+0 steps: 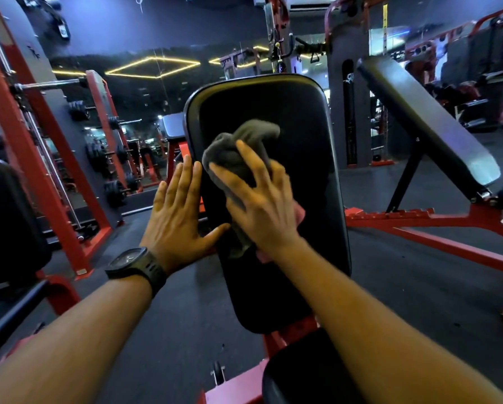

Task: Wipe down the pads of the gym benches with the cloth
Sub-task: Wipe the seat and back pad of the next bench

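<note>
One grey cloth [244, 147] is pressed on the middle pad [302, 135] by the right hand [259, 208], fingers spread wide. The left hand [177, 211] is laid flat, fingers straight, on that pad's left edge. A second bench [425, 121] is seen alongside.

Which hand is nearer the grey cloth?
Right. The right hand presses on the cloth against the back pad; the left hand lies flat at the pad's left edge.
</note>
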Motion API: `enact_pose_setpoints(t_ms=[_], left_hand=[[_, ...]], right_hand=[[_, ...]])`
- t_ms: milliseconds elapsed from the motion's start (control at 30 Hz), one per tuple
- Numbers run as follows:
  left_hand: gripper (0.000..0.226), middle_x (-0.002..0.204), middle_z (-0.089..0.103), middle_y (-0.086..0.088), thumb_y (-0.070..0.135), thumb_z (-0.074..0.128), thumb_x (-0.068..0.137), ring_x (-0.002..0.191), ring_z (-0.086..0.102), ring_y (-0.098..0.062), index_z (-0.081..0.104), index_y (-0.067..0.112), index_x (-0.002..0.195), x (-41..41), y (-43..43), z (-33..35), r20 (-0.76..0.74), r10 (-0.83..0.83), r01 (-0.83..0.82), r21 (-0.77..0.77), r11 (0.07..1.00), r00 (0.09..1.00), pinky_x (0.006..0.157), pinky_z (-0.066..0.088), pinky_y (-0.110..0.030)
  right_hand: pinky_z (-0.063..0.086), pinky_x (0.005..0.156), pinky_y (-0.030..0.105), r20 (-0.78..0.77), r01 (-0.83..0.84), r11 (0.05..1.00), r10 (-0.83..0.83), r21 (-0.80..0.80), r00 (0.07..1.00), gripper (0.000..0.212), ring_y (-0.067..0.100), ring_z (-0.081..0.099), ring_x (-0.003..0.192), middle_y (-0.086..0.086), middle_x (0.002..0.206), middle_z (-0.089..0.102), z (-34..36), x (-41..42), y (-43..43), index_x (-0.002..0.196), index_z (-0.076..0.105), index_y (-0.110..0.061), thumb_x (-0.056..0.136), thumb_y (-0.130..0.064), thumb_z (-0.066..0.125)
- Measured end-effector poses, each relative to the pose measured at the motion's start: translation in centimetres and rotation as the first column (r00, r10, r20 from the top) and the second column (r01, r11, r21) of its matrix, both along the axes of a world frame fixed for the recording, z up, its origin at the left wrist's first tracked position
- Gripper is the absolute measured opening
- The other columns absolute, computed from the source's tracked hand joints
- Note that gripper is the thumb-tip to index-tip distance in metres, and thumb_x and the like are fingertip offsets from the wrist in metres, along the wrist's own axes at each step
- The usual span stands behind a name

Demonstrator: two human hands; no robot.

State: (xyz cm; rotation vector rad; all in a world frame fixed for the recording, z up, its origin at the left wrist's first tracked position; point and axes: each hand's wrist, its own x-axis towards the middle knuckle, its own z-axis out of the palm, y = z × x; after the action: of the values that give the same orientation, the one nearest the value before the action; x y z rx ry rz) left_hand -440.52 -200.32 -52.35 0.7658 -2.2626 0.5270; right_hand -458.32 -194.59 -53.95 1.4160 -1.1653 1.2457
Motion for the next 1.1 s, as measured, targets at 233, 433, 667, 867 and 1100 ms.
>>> enact_pose_setpoints(t_ms=[233, 433, 667, 867, 1100], left_hand=[[0.12, 0.164, -0.023, -0.004, 0.075, 0.047, 0.074, 0.153, -0.016, -0.019, -0.016, 0.014, 0.157, -0.9, 0.6, -0.5, -0.003, 0.032, -0.032, 0.025, 0.999, 0.999, 0.123, 0.0, -0.051], [0.114, 0.166, -0.016, -0.005, 0.073, 0.047, 0.078, 0.154, -0.01, -0.021, -0.009, 0.015, 0.158, -0.5, 0.5, -1.2, -0.007, -0.012, 0.012, 0.021, 1.0, 1.0, 0.122, 0.007, -0.056], [0.116, 0.165, -0.02, -0.003, 0.073, 0.047, 0.077, 0.153, -0.014, -0.018, -0.014, 0.015, 0.157, -0.7, 0.6, -1.8, -0.01, 0.012, -0.012, 0.023, 1.0, 1.0, 0.123, 0.003, -0.053], [0.116, 0.166, -0.016, -0.008, 0.07, 0.049, 0.077, 0.154, -0.01, -0.022, -0.009, 0.01, 0.158, -1.2, 0.6, -2.6, -0.029, 0.004, -0.004, 0.008, 1.0, 1.0, 0.121, 0.01, -0.06], [0.116, 0.166, -0.017, -0.008, 0.071, 0.048, 0.077, 0.154, -0.01, -0.023, -0.014, 0.013, 0.157, -1.3, 0.4, -2.7, -0.042, 0.003, -0.003, -0.002, 1.0, 0.999, 0.122, 0.005, -0.057]], right_hand=[[0.051, 0.096, 0.057, 0.791, -0.008, 0.998, 0.06, -0.069, 0.609, 0.067, 0.037, 0.032, 0.137, 0.005, 0.164, 0.015, -5.0, 0.5, 0.1, 0.147, 0.035, -0.041, 0.089, -0.024, 0.063], [0.047, 0.094, 0.046, 0.119, -0.046, 0.998, 0.042, 0.031, 0.992, 0.061, 0.039, 0.042, 0.127, 0.005, 0.158, 0.021, -4.0, 2.0, 0.7, 0.145, 0.036, -0.041, 0.091, -0.031, 0.062], [0.048, 0.102, 0.056, 0.812, 0.081, 0.994, 0.007, -0.067, 0.583, 0.065, 0.039, 0.038, 0.138, 0.011, 0.163, 0.025, -2.9, -3.4, 0.0, 0.15, 0.043, -0.035, 0.089, -0.024, 0.063], [0.046, 0.101, 0.047, 0.482, -0.044, 0.997, 0.007, 0.066, 0.876, 0.066, 0.039, 0.034, 0.134, 0.005, 0.163, 0.016, -7.3, 2.7, 1.4, 0.149, 0.041, -0.04, 0.088, -0.031, 0.065], [0.051, 0.096, 0.057, 0.627, 0.045, 0.999, -0.022, -0.021, 0.779, 0.063, 0.039, 0.037, 0.137, 0.009, 0.164, 0.022, -2.0, -6.6, 0.3, 0.148, 0.042, -0.038, 0.089, -0.027, 0.06]])
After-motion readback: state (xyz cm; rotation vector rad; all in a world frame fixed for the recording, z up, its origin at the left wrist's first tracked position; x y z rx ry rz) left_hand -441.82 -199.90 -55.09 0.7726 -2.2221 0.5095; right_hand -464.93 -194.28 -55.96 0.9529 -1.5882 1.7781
